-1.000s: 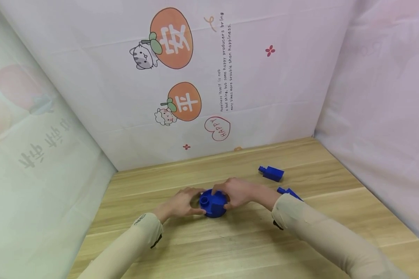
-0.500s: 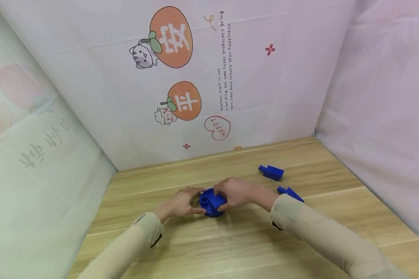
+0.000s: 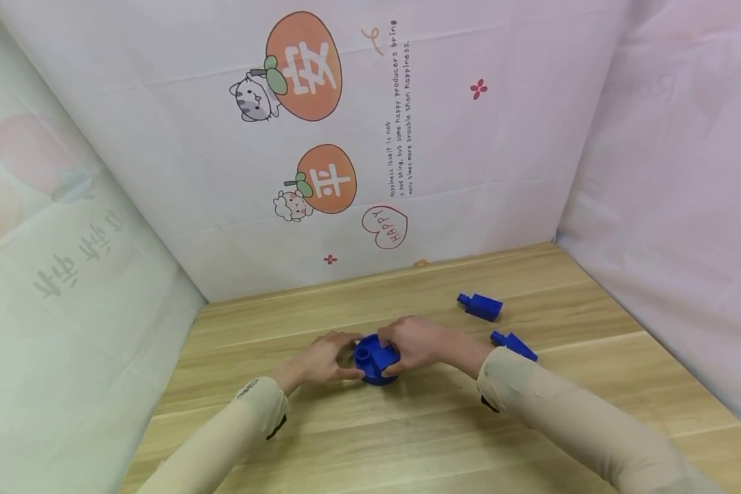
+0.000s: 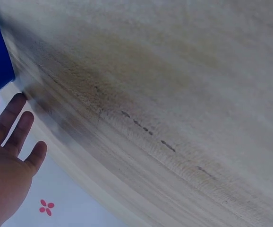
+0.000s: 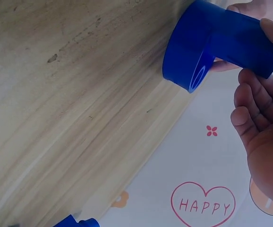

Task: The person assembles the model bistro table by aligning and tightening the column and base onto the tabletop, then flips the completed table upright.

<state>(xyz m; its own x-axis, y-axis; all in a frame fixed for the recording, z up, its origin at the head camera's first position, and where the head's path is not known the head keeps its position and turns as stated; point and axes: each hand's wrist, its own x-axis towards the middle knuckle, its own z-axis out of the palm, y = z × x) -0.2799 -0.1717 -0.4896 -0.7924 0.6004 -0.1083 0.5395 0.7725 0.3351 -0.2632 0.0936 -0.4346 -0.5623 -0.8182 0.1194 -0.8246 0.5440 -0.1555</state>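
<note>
A round blue base [image 3: 377,379] with a raised rim lies on the wooden table, and a short hollow blue tube [image 3: 363,354] stands at its left side. My left hand [image 3: 318,360] holds the base's left edge between thumb and fingers. At the right side, a squared blue block [image 5: 245,42] stands up from the base. My right hand [image 3: 420,343] grips that block, thumb on the near side and fingers on the far side. In the left wrist view only a slice of the blue base shows beyond the fingertips. The block's lower end is hidden.
Two loose blue pieces with knobbed ends lie to the right: a rectangular one [image 3: 484,307] farther back and a wedge-shaped one [image 3: 519,345] by the right sleeve. White printed cloth [image 3: 469,171] walls in the wooden table [image 3: 346,439] at the back and sides.
My right thumb and fingers have shifted slightly left onto the block, which has turned in its place on the base. The left hand stays nearly still.
</note>
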